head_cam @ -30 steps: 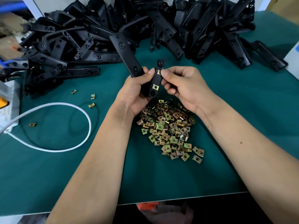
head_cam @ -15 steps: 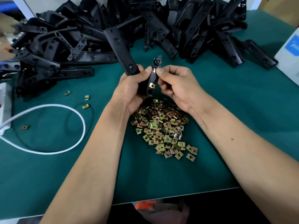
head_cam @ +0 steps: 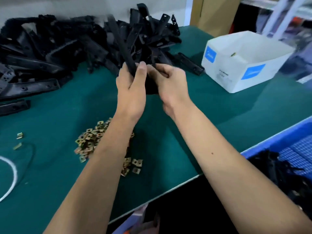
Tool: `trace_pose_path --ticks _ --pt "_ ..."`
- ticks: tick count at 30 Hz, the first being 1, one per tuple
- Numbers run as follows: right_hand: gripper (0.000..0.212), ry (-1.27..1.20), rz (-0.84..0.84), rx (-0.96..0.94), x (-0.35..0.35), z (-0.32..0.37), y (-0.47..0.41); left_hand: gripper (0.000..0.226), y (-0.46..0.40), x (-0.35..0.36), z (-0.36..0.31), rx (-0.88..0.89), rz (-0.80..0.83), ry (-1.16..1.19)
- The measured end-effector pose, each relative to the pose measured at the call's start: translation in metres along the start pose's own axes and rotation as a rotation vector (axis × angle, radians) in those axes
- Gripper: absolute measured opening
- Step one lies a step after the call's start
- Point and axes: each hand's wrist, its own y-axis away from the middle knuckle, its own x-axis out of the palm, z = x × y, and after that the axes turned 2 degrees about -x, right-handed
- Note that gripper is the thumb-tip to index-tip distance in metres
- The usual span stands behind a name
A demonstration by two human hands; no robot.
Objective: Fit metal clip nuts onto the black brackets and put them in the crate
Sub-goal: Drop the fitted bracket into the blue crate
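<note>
Bracket (head_cam: 128,54) gripped between both hands, left hand (head_cam: 130,85), right hand (head_cam: 170,83)

A dark teal green mat (head_cam: 59,115) covers the table; the heap of brackets (head_cam: 67,53) is black; the clip nuts (head_cam: 87,141) are brassy yellow with greenish tints; the box (head_cam: 239,65) is white with light blue patches; the crate (head_cam: 287,141) is blue; the cable (head_cam: 11,179) is white
</note>
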Motion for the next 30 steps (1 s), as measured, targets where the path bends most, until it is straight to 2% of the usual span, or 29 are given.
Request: trace_pose_path --ticks 5,8,11,14,17,22,24,26,28,30 --pt "0.005 0.061 -0.264 -0.175 -0.129 0.023 0.02 0.011 0.023 0.1 -0.018 0.038 0.126 0.163" --pt "0.028 0.185 -0.524 -0.228 -0.214 0.031 0.047 0.011 0.046 0.172 -0.032 0.062 0.236 0.176" --pt "0.022 0.311 -0.747 -0.226 -0.297 0.023 0.087 0.021 0.088 0.234 -0.032 0.035 0.397 0.106" --pt "0.017 0.431 -0.868 -0.072 -0.369 -0.001 0.127 0.034 0.134 0.272 -0.011 -0.061 0.639 -0.095" --pt "0.029 0.58 -0.937 0.127 -0.429 -0.029 0.163 0.044 0.171 0.291 0.02 -0.161 0.858 -0.272" --pt "0.028 0.998 -0.825 0.511 -0.475 -0.058 0.202 0.063 0.208 0.305 0.066 -0.219 1.168 -0.613" --pt "0.032 1.075 -0.782 0.639 -0.48 -0.064 0.206 0.068 0.214 0.306 0.077 -0.254 1.209 -0.715" --pt "0.031 1.055 -0.837 0.694 -0.48 -0.065 0.206 0.067 0.214 0.306 0.08 -0.265 1.178 -0.723" --pt "0.029 1.017 -0.941 0.654 -0.474 -0.062 0.199 0.058 0.208 0.309 0.071 -0.211 1.112 -0.637" --pt "0.03 1.03 -0.974 0.541 -0.46 -0.053 0.187 0.048 0.199 0.313 0.054 -0.123 1.028 -0.531"
